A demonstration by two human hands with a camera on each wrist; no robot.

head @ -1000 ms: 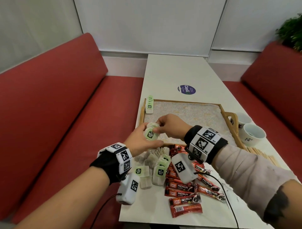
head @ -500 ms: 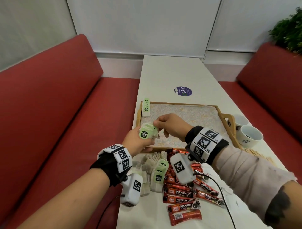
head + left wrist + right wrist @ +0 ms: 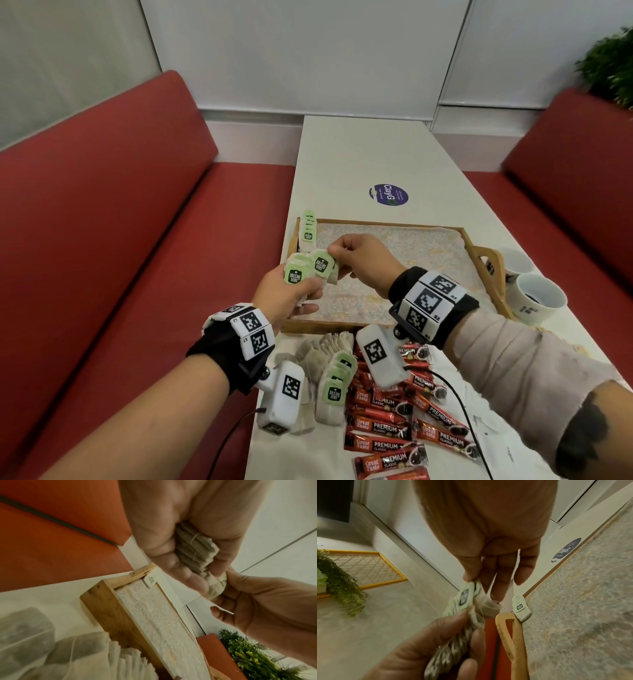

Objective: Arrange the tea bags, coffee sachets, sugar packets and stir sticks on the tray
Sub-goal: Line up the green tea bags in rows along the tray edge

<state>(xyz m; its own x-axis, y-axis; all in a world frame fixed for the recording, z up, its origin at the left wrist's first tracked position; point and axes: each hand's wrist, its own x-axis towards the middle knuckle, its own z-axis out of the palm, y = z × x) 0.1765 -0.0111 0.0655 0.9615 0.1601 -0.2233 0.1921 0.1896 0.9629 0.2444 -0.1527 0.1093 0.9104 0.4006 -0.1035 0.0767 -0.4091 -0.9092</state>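
Observation:
My left hand [image 3: 291, 294] grips a stack of tea bags [image 3: 301, 270] with green tags above the near left corner of the wooden tray [image 3: 486, 253]. My right hand [image 3: 346, 255] pinches the top tea bag [image 3: 322, 263] of that stack by its tag. In the left wrist view the stack of tea bags [image 3: 195, 553] sits squeezed in my curled fingers. A row of tea bags [image 3: 307, 231] lies in the tray's far left corner. More tea bags [image 3: 334, 383] and red coffee sachets [image 3: 383, 428] lie on the table before the tray. Stir sticks [image 3: 548, 332] lie behind my right forearm.
Two white cups [image 3: 537, 301] stand right of the tray. A round purple sticker [image 3: 388, 194] marks the white table [image 3: 363, 154] beyond it. Red benches [image 3: 120, 222] run along both sides. A green plant [image 3: 609, 65] stands at the far right.
Both hands have lifted the stack slightly and shifted it left over the tray's corner. The right fingers have moved onto the top tag and drawn it apart from the stack.

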